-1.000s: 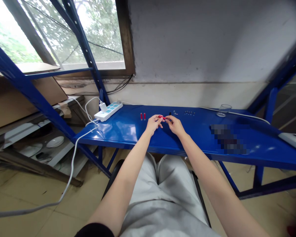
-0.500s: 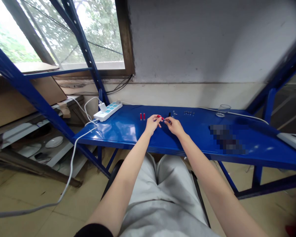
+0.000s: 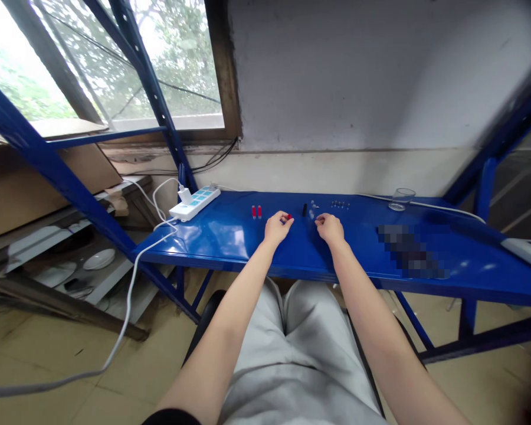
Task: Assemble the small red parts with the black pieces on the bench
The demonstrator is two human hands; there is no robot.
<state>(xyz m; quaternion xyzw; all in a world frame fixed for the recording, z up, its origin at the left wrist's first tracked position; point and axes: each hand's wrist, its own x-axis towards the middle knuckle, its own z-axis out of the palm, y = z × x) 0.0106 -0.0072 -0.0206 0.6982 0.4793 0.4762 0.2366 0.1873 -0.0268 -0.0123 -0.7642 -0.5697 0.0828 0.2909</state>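
My left hand [image 3: 278, 228] is closed, its fingertips pinching a small red piece [image 3: 289, 216] just above the blue tabletop; most of that piece is hidden by the fingers. To its right, my right hand [image 3: 331, 229] has its fingers drawn together beside a few small clear parts [image 3: 312, 212]. Whatever it may hold is too small to make out. A short black cylinder [image 3: 304, 209] stands between the hands, a little farther back. Two small red cylinders with pale lower ends, the left one [image 3: 253, 211] and the right one [image 3: 259, 211], stand left of my left hand.
Several tiny metal parts [image 3: 340, 205] lie in rows behind my right hand. A clear glass [image 3: 400, 200] is at the back right, and a blurred-out dark object [image 3: 411, 251] nearer. A white power strip [image 3: 194, 202] with cables sits at the table's left end.
My hands, together at the red piece before, are now apart. My right hand has moved right towards the clear parts, while the left keeps the red piece.
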